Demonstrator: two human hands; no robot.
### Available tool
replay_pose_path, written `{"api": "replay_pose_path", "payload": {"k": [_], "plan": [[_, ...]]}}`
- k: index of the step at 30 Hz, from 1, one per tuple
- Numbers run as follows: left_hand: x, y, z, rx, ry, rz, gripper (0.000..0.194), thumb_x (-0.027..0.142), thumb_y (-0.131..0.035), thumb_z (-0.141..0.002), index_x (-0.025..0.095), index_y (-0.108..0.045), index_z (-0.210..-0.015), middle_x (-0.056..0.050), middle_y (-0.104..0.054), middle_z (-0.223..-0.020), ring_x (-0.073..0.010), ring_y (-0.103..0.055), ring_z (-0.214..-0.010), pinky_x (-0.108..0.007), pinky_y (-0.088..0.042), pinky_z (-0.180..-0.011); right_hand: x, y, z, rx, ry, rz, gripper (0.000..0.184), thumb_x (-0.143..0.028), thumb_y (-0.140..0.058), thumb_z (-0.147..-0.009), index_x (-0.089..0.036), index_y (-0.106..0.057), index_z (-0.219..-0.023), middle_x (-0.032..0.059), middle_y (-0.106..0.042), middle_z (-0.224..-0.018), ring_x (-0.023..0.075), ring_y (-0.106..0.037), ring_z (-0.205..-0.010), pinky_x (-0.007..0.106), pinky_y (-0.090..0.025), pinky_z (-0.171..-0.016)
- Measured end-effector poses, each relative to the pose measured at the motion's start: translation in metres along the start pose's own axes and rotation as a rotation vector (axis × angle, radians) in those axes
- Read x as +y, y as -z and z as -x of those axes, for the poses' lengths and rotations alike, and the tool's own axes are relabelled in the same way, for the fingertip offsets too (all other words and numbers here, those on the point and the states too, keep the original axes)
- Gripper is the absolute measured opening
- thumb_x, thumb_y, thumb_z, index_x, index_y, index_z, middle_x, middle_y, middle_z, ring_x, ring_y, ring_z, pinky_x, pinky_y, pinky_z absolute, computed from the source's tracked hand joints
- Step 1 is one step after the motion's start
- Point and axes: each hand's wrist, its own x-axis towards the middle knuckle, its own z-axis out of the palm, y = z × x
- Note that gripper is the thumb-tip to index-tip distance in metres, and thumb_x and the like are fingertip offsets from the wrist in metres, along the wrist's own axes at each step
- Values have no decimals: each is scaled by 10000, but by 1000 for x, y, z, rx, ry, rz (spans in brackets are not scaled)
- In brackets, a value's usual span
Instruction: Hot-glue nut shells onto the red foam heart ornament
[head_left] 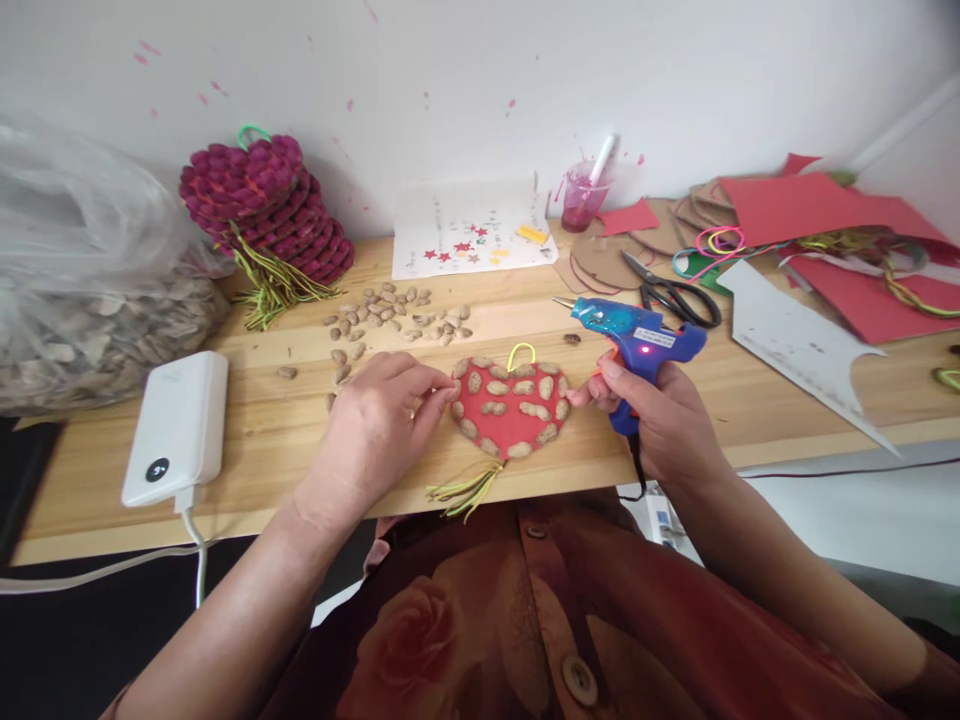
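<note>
A red heart-shaped piece (513,427) with peanuts in their shells round its border and in rows inside lies near the table's front edge. It has a yellow loop (522,354) on top and a yellow-green tassel (469,490) at its tip. My left hand (386,420) is closed, thumb and forefinger pinched on the heart's left edge beside a border peanut. Wrapped round the handle of a blue hot glue gun (626,325) is my right hand (667,415); one finger reaches to the heart's right edge. The gun's nozzle points left, and a small light glows on its side.
Loose peanuts (382,308) lie behind my left hand. A white power bank (180,425), a bag of peanuts (105,330) and stacked purple hearts (262,190) stand left. Black scissors (679,300), a paint cup (577,205), a paper sheet (427,225) and red card (817,215) lie behind.
</note>
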Motion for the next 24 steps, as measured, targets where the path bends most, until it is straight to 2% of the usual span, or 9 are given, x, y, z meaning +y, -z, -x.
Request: {"api": "replay_pose_path", "payload": {"k": [7,16,24], "plan": [[2,-5,2,-15,-27,20,122,183,-635,-960,180,-751,-924,-48,-717,-871,-211,-654,-850,-361,-518,-793,-1,-1,0,1,-5,7,225,-363,-853,-783,-219,-682,-754,-40,-643,-626,160,-697,-598,282,-534,-664],[17,-16,-4,-111,-95,27,91,189,-657,-961,181,-743,-933,-52,-670,-861,-218,-622,-835,-358,-506,-778,-2,-1,1,12,-3,25,236,-367,-852,-776,-213,-672,-789,-45,-643,-627,159,-695,-606,284,-520,-668],[23,-22,-8,-175,-101,68,66,154,-671,-944,181,-725,-918,-64,-693,-939,-226,-615,-863,-361,-502,-797,-2,-2,0,18,-6,32,226,-356,-836,-789,-215,-660,-805,-46,-648,-637,172,-705,-631,300,-516,-673]]}}
